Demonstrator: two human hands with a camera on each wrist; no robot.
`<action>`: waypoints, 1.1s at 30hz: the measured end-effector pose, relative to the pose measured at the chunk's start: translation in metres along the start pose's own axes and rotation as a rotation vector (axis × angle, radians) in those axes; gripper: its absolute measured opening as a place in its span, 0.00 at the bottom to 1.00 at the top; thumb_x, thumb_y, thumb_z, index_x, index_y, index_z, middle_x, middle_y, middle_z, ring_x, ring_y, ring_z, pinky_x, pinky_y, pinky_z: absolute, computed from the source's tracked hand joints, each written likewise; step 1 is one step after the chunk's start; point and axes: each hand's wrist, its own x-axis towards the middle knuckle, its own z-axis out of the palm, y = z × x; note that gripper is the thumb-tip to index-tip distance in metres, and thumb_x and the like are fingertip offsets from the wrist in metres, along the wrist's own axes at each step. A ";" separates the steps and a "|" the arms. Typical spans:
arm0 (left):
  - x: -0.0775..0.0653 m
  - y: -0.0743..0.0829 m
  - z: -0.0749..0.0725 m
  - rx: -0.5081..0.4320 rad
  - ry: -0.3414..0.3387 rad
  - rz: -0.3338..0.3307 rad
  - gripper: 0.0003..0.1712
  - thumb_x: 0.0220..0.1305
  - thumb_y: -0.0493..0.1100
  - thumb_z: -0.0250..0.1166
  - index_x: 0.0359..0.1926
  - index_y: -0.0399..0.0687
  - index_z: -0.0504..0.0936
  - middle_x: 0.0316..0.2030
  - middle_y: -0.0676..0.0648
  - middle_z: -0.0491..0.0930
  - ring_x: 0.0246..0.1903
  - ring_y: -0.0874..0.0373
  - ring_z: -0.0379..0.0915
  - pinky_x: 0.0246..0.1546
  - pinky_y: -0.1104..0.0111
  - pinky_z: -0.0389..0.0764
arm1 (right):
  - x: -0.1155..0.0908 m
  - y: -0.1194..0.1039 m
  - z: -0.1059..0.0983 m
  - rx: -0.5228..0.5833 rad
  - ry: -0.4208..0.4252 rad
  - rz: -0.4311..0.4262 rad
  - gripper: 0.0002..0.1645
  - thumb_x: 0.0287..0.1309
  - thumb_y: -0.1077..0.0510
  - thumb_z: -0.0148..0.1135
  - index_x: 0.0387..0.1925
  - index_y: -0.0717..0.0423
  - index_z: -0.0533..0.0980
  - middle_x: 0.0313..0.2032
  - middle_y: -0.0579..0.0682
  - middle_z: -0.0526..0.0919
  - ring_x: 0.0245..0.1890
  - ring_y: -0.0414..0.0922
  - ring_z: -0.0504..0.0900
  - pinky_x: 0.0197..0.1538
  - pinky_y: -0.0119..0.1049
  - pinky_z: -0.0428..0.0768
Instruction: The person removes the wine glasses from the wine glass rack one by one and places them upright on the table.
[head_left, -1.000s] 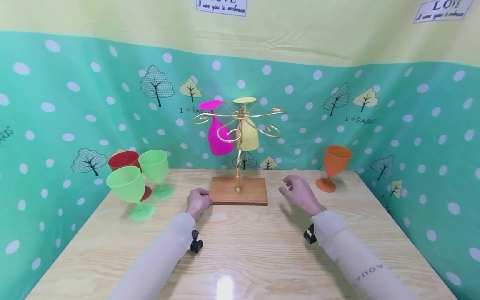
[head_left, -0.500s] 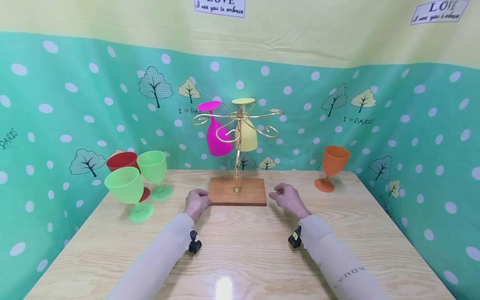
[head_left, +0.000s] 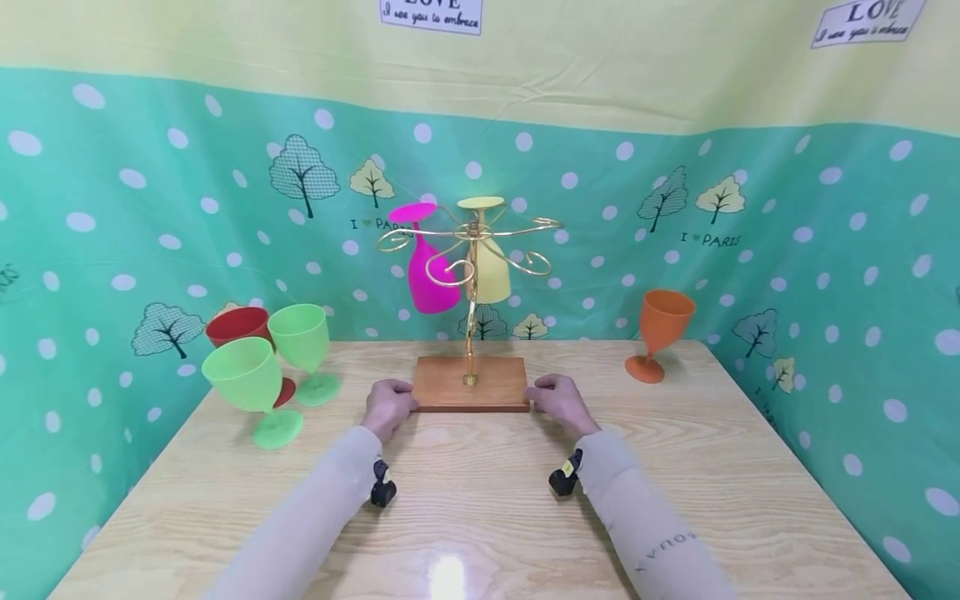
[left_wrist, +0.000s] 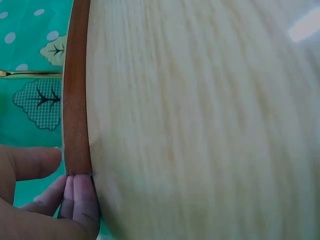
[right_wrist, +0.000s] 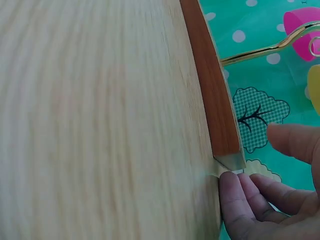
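A gold-armed wine glass rack [head_left: 470,333] stands on the table with a flat wooden base [head_left: 495,387]. A magenta goblet [head_left: 431,279] and a pale yellow goblet [head_left: 491,271] hang upside down from it. My left hand [head_left: 388,407] holds the base's left end; in the left wrist view its fingertips [left_wrist: 82,187] press the end face while the thumb lies at the top edge. At the right end is my right hand [head_left: 562,402]. In the right wrist view its fingertips [right_wrist: 231,182] are right at the base's corner, and the thumb is raised apart from the wood.
Two light green goblets [head_left: 247,375] and a red goblet [head_left: 238,323] stand upright at the left of the wooden table [head_left: 480,492]. An orange goblet [head_left: 663,321] stands at the back right. A dotted green and yellow cloth [head_left: 600,208] surrounds the table's back and sides.
My right hand has moved left and slightly down, from beside the rack to the right end of its base. The left hand stays at the left end. The head view has shifted slightly.
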 end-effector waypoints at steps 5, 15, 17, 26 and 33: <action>0.005 0.016 -0.013 0.028 -0.037 0.003 0.20 0.59 0.34 0.60 0.53 0.33 0.76 0.49 0.36 0.78 0.48 0.45 0.73 0.48 0.59 0.76 | 0.002 0.002 0.007 0.044 0.011 -0.007 0.25 0.56 0.59 0.63 0.54 0.64 0.73 0.42 0.57 0.80 0.38 0.48 0.81 0.43 0.40 0.77; 0.021 0.104 -0.063 -0.185 -0.049 0.063 0.24 0.67 0.39 0.53 0.64 0.39 0.68 0.56 0.38 0.72 0.53 0.47 0.70 0.56 0.60 0.73 | 0.001 0.002 0.012 -0.037 0.062 -0.050 0.20 0.55 0.63 0.62 0.51 0.65 0.76 0.40 0.55 0.81 0.40 0.49 0.77 0.41 0.39 0.77; 0.023 0.125 -0.070 -0.251 -0.010 0.079 0.22 0.69 0.39 0.52 0.63 0.41 0.69 0.53 0.40 0.74 0.50 0.50 0.72 0.54 0.64 0.75 | 0.002 0.002 0.012 -0.048 0.067 -0.050 0.20 0.55 0.64 0.62 0.50 0.65 0.76 0.39 0.55 0.81 0.40 0.49 0.77 0.41 0.39 0.77; 0.029 0.190 -0.091 -0.551 0.043 0.247 0.24 0.76 0.48 0.43 0.66 0.44 0.64 0.46 0.44 0.74 0.41 0.54 0.76 0.51 0.63 0.77 | 0.004 0.002 0.019 -0.083 0.101 -0.033 0.19 0.54 0.65 0.64 0.50 0.63 0.77 0.46 0.57 0.80 0.47 0.51 0.77 0.51 0.44 0.76; 0.035 0.202 -0.101 -0.639 -0.153 0.291 0.33 0.74 0.61 0.36 0.71 0.51 0.59 0.64 0.39 0.64 0.55 0.50 0.71 0.59 0.59 0.70 | 0.004 0.001 0.020 -0.093 0.104 -0.048 0.19 0.54 0.64 0.64 0.49 0.63 0.77 0.46 0.56 0.79 0.47 0.51 0.76 0.50 0.44 0.75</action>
